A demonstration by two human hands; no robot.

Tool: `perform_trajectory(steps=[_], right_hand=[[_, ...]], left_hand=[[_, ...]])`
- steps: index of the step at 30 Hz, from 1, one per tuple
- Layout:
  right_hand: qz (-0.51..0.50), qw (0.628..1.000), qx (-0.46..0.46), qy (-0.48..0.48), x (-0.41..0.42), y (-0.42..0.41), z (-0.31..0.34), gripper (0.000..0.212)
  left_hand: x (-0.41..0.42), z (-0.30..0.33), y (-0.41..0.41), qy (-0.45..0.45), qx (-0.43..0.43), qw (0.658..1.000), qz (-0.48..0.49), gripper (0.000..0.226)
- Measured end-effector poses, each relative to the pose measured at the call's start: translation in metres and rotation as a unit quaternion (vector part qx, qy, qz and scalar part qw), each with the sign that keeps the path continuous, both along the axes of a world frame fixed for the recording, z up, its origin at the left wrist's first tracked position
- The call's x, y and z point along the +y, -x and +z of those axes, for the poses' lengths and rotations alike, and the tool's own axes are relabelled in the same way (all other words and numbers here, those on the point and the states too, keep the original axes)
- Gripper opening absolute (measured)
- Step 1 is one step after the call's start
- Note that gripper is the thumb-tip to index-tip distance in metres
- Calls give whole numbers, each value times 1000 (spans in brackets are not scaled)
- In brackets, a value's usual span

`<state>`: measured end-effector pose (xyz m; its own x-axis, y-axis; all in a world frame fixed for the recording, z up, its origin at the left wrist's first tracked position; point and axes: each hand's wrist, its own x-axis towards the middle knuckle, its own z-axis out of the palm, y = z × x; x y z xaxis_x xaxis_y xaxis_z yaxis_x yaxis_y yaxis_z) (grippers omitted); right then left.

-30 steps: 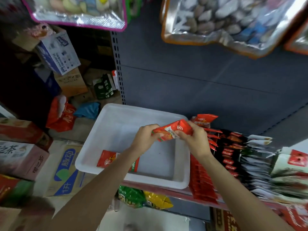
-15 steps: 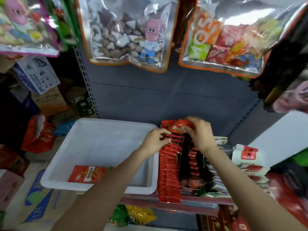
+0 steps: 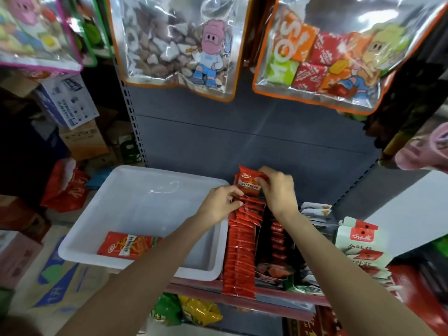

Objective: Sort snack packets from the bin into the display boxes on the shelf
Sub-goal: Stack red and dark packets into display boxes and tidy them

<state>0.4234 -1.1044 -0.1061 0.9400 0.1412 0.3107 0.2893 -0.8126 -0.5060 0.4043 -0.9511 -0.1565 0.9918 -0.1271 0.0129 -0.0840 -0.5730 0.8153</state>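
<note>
Red snack pkt (image 3: pixel 249 184) w/ white logo, pinched by right hand (image 3: pixel 278 190), left hand (image 3: pixel 219 204) fingers curled on pkt row (image 3: pixel 242 246)

A red snack packet (image 3: pixel 248 184) stands upright at the far end of a long row of matching red packets (image 3: pixel 240 251) packed on edge in a display box on the shelf (image 3: pixel 242 291). Just left, touching the row, sits a white plastic bin (image 3: pixel 150 207); one red packet (image 3: pixel 127 246) lies flat in its near corner.
</note>
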Motion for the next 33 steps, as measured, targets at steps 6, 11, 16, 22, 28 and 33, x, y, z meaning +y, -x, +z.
perform_trajectory(steps=[6, 11, 16, 22, 28, 33], right_hand=[[34, 995, 90, 15, -6, 8, -20, 15], [24, 996, 39, 73, 2, 19, -21, 30], [99, 985, -106, 96, 56, 46, -22, 27], [207, 939, 251, 113, 150, 57, -79, 43], [211, 878, 421, 88, 211, 67, -125, 62], [168, 900, 372, 154, 239, 63, -140, 44]], left_hand=[[-3, 1, 5, 0, -3, 1000, 8, 22], [13, -1, 11, 2, 0, 1000, 27, 26], [70, -22, 36, -39, 24, 995, 91, 22], [170, -61, 63, -250, 123, 957, 88, 30], [232, -86, 73, -284, 280, 915, 55, 21], [235, -95, 66, -230, 274, 931, 69, 34]])
